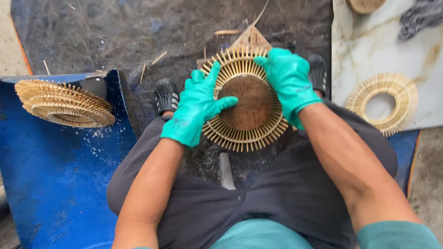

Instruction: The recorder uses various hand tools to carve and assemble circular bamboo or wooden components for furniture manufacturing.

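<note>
Both my hands wear teal rubber gloves. Between my knees sits a round ring of short bamboo sticks (240, 133) fitted around a brown wooden disc (249, 106). My left hand (196, 108) grips the ring's left edge, thumb lying across the disc. My right hand (288, 78) presses on the ring's upper right edge, fingers curled over the sticks. The ring rests on a wooden block, mostly hidden beneath it.
A stack of finished bamboo rings (64, 103) lies on a blue surface (50, 184) at my left. One more ring (382, 102) lies on a marble slab (369, 46) at right. A grey tool (225, 171) sits between my thighs. Loose bamboo slivers scatter the dark ground.
</note>
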